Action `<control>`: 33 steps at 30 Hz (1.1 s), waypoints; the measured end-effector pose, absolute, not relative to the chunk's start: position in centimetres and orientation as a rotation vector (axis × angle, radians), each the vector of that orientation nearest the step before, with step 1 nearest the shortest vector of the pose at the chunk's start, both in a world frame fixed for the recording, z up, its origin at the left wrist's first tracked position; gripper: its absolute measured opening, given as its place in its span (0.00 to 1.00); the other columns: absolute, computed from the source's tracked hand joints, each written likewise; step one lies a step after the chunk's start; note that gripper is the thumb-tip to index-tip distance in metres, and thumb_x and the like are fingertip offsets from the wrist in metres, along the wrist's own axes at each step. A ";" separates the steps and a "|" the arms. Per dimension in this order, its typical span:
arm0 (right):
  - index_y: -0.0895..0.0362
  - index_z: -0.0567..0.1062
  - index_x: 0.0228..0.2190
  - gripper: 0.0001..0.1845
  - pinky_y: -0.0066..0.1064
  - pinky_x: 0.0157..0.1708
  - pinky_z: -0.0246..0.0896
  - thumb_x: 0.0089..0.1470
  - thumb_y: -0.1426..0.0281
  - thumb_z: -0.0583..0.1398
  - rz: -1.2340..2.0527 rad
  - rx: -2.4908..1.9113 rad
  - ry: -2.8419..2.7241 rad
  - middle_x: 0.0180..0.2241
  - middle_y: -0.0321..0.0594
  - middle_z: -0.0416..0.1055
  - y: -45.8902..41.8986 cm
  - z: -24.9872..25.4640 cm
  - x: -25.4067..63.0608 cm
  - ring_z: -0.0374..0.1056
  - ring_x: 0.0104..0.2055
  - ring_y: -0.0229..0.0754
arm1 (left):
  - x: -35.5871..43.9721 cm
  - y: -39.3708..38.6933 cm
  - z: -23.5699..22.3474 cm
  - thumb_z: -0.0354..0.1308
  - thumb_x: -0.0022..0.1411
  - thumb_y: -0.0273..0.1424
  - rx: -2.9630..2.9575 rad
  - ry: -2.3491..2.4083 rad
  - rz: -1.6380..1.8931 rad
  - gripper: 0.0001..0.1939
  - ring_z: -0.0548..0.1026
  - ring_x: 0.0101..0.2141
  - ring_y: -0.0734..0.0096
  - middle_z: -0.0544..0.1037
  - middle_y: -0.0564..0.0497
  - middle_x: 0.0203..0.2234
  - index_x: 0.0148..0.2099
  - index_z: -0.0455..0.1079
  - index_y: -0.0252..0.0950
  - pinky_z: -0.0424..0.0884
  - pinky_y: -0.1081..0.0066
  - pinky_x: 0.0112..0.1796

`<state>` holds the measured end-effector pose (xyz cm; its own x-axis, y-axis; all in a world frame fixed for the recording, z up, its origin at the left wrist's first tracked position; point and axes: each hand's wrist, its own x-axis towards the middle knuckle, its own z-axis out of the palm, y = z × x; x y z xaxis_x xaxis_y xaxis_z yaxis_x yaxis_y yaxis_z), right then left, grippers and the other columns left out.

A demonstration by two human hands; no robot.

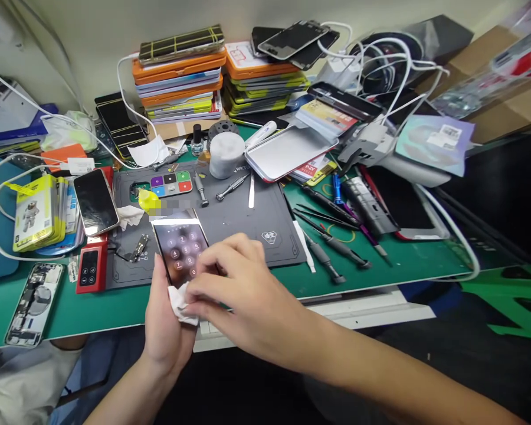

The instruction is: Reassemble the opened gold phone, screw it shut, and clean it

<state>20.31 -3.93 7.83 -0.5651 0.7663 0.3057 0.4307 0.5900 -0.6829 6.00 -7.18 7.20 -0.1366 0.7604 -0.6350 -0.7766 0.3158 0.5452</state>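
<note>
At the bench (115, 310), my left hand (166, 321) grips the phone (177, 251), my right hand (243, 289) pinches tissue (178, 301), seemingly wiping; next calls for light pressure.

My left fingers (159, 276) cradle the phone (184, 251), keypad lit and facing me; my right fingers (210, 285) pinch crumpled white tissue (177, 303) at its lower end.

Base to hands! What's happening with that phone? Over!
Left hand holding lit phone. Right hand pinching white wipe at phone's lower end. Keypad showing, partly blocked by that hand.
</note>
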 end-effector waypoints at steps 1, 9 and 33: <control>0.52 0.83 0.38 0.06 0.43 0.48 0.51 0.68 0.65 0.66 0.739 -0.919 -2.241 0.46 0.39 0.75 -3.4 8.0 19.8 0.60 0.49 0.48 | 6.2 -7.2 7.2 0.43 0.82 0.44 -0.034 1.075 1.319 0.29 0.84 0.50 0.63 0.86 0.46 0.42 0.46 0.84 0.33 0.76 0.65 0.59; 0.55 0.82 0.39 0.06 0.45 0.52 0.53 0.68 0.66 0.66 0.664 -1.026 -2.176 0.47 0.43 0.75 0.9 8.4 18.0 0.60 0.51 0.51 | 6.4 -7.7 7.1 0.37 0.78 0.56 0.074 1.110 1.226 0.37 0.82 0.55 0.53 0.86 0.45 0.42 0.53 0.81 0.38 0.78 0.54 0.57; 0.55 0.78 0.39 0.06 0.40 0.46 0.57 0.70 0.68 0.61 0.608 -1.008 -2.131 0.42 0.40 0.76 -2.8 8.7 16.6 0.63 0.47 0.46 | 4.7 -9.1 3.8 0.51 0.60 0.70 0.540 1.218 1.358 0.45 0.64 0.72 0.53 0.82 0.41 0.58 0.55 0.82 0.38 0.61 0.65 0.69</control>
<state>16.59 -2.77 8.67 -0.4585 0.8003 0.3865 0.4758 0.5884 -0.6538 4.72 -9.09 3.80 -0.2188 0.9160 -0.3363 -0.4339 0.2174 0.8743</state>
